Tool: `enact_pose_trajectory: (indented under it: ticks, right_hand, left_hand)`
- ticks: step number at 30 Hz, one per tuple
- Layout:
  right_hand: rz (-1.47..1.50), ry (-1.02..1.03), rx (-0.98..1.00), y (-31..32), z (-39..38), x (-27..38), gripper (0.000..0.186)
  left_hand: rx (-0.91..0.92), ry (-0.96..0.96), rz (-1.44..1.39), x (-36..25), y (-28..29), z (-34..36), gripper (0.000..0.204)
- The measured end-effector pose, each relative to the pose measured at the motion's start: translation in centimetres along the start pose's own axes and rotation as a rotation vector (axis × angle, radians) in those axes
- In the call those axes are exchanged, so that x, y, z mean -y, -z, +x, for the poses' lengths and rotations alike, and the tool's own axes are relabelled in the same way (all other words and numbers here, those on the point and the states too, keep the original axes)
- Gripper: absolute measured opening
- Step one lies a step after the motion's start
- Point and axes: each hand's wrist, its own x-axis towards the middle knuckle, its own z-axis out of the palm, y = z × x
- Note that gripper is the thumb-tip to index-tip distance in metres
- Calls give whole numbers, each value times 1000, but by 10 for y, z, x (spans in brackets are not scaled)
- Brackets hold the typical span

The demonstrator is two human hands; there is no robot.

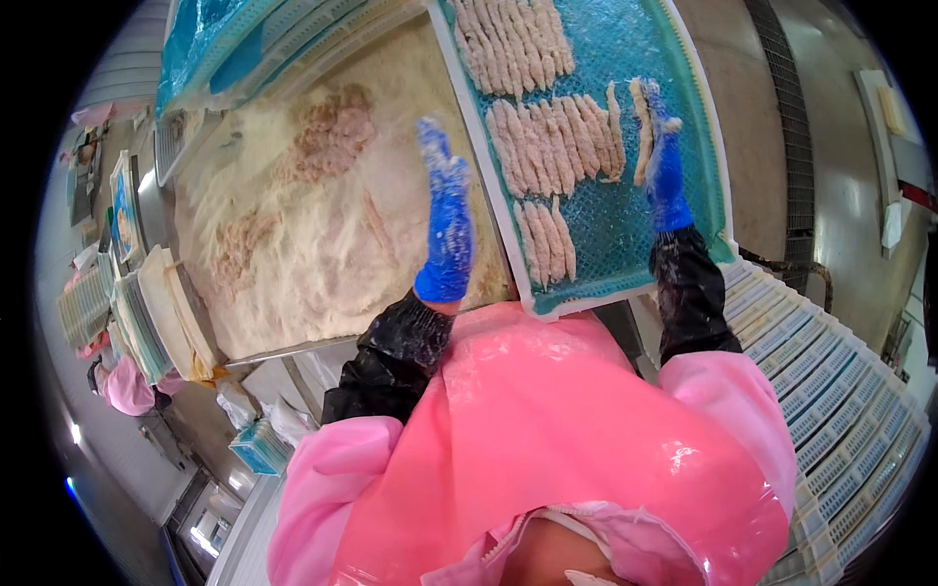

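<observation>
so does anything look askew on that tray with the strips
Slightly: in the middle row on the tray, the slim strip just left of the one at the right hand juts higher than those to its left, breaking the row's fairly even top edge.

No lettering, number or sign readable from here. Blue-and-white panel (pixel 125 217) at far left: too small and blurred to tell if print stands on it. Pink apron (pixel 576 420), near: nothing legible. Teal-lined tray (pixel 608 239), far: nothing legible. Stacked trays (pixel 842 415) at near right: nothing readable on slotted sides that show.
</observation>
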Motion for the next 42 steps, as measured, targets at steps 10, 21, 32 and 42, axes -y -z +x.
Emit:
enact_pose_trajectory:
  ticks: [10,21,32,42]
  right_hand:
    - [-152,25,103,22,36,-42,67]
    - [-470,65,-119,-3,-37,-76,41]
    - [-519,210,115,-295,-31,-239,33]
    - [-1444,360,179,-290,-56,-238,56]
  left_hand:
    - [-353,61,-12,-29,93,-35,55]
    - [-564,-294,1042,-10,303,-117,48]
    - [-532,-412,519,14,295,-15,44]
    - [-59,-187,408,31,307,-32,32]
